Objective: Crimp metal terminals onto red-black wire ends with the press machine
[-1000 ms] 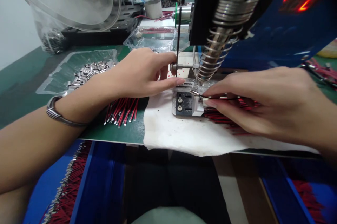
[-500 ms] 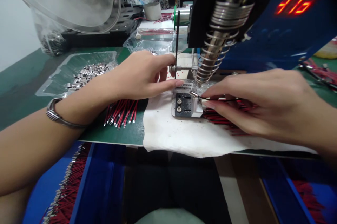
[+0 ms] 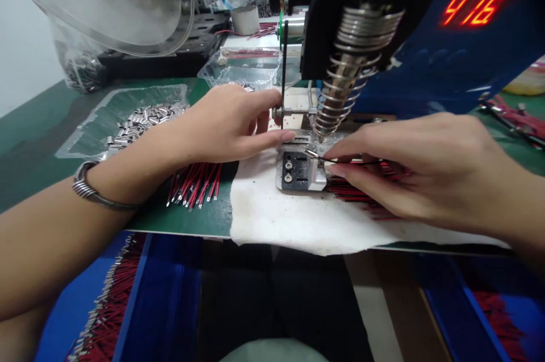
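My right hand (image 3: pixel 409 163) pinches a thin black wire (image 3: pixel 347 161) between thumb and index finger. The wire's left end meets a small silver metal piece (image 3: pixel 311 152) on top of the metal block of a black fixture (image 3: pixel 295 171). Just above stands the machine's spring-wrapped spindle (image 3: pixel 340 95), its pointed lower end close to that piece. My left hand (image 3: pixel 238 121) has thumb and index finger apart; the index finger touches a small knob (image 3: pixel 277 114) by an upright black rod, and the thumb tip rests near the slotted metal plate. Its other fingers are curled and partly hidden.
A clear plastic tray (image 3: pixel 80 134) of small metal cylinders lies at left. Red and black wires (image 3: pixel 196 186) lie below my left wrist, more under my right hand. White cloth (image 3: pixel 276 220) covers the table front. The blue machine housing (image 3: pixel 426 67) shows lit red digits.
Both hands hold nearly the same pose. The whole view has shifted slightly, and the red digits now read more clearly.
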`<state>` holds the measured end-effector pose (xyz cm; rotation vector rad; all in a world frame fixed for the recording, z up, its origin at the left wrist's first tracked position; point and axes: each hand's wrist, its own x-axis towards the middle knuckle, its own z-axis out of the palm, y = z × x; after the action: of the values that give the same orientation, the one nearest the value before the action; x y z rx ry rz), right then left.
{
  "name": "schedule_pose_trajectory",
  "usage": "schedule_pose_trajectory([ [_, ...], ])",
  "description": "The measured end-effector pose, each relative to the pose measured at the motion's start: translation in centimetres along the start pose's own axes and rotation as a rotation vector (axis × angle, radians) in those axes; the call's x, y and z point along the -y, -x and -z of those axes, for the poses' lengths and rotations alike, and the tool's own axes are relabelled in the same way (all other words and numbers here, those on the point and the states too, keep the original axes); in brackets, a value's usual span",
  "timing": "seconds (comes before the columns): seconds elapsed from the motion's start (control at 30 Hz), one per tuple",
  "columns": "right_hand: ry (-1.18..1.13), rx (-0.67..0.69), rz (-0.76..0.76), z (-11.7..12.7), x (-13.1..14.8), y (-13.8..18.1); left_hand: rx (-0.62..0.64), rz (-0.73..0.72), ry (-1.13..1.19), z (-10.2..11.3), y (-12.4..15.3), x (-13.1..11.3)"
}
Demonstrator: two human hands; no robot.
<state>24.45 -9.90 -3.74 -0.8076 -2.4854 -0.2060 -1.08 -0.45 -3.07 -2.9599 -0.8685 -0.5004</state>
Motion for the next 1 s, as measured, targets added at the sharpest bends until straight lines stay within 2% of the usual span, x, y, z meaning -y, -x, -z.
schedule_pose_trajectory([
  [1.0,0.013,0.002,0.023,0.18,0.12,0.05,0.043,0.018,0.019,0.18,-0.07,-0.13],
])
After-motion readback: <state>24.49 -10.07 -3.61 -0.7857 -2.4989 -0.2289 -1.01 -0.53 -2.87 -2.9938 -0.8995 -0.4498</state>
